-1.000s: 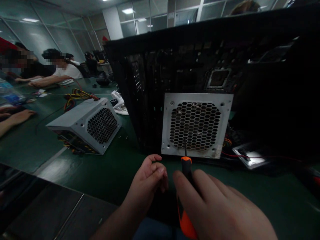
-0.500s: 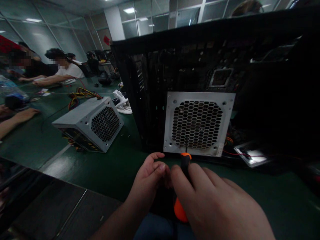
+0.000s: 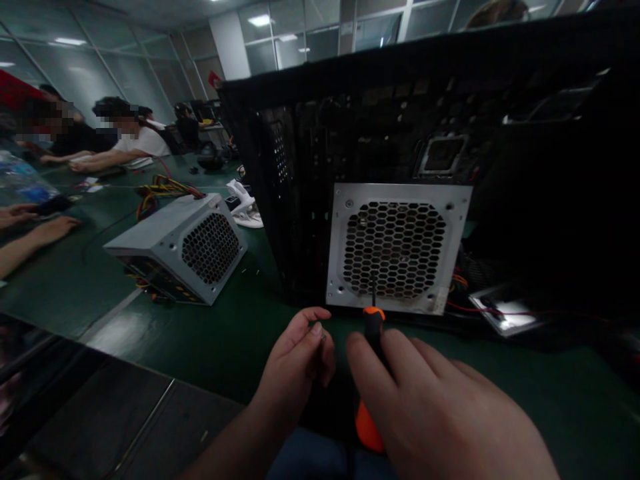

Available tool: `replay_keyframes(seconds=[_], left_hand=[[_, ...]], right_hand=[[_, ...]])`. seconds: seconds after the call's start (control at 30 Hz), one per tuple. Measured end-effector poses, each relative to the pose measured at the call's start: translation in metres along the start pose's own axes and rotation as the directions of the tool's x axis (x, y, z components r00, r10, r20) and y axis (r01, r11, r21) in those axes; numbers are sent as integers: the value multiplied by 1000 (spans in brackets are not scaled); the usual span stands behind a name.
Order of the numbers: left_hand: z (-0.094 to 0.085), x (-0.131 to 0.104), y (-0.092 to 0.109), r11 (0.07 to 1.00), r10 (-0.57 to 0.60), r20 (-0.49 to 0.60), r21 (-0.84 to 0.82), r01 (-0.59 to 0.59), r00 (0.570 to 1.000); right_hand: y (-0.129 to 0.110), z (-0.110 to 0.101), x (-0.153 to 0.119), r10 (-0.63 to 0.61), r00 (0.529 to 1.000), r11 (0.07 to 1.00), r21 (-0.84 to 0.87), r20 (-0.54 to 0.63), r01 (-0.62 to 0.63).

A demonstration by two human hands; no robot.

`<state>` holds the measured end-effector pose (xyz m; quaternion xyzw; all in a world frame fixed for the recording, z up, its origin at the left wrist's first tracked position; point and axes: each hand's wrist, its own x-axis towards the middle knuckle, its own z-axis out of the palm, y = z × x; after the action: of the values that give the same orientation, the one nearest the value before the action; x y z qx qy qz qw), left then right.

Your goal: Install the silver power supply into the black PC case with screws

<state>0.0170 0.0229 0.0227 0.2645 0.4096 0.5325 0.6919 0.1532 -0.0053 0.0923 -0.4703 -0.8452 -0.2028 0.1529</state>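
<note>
My right hand (image 3: 435,393) is closed round the black and orange handle of a screwdriver (image 3: 373,319), whose thin shaft points up toward the grille. Left of it, my left hand (image 3: 300,350) pinches a tiny metal piece that looks like a screw (image 3: 323,338) between thumb and fingers. Both hands are in front of a grey power supply (image 3: 336,247) with a honeycomb grille, which sits in the lower part of an open black computer case (image 3: 267,200). From this angle I cannot tell whether the screwdriver tip touches the grille.
A second grey power supply (image 3: 150,233) with bundled cables stands on the green table (image 3: 260,333) at left. Behind it is a white plastic part (image 3: 243,205). A shiny metal piece (image 3: 505,317) lies at right. Another person's forearm (image 3: 37,240) rests at far left; more people sit farther back.
My two hands have drawn slightly apart; the right, with the screwdriver, has shifted a little right and down. The tiny metal piece now shows in my left fingers.
</note>
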Motion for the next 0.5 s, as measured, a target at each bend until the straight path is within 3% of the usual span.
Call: replay_keyframes(seconds=[0.5], left_hand=[[1, 0, 1, 999, -47, 5, -8, 47, 999]], right_hand=[[5, 1, -2, -43, 999, 999, 16, -12, 43]])
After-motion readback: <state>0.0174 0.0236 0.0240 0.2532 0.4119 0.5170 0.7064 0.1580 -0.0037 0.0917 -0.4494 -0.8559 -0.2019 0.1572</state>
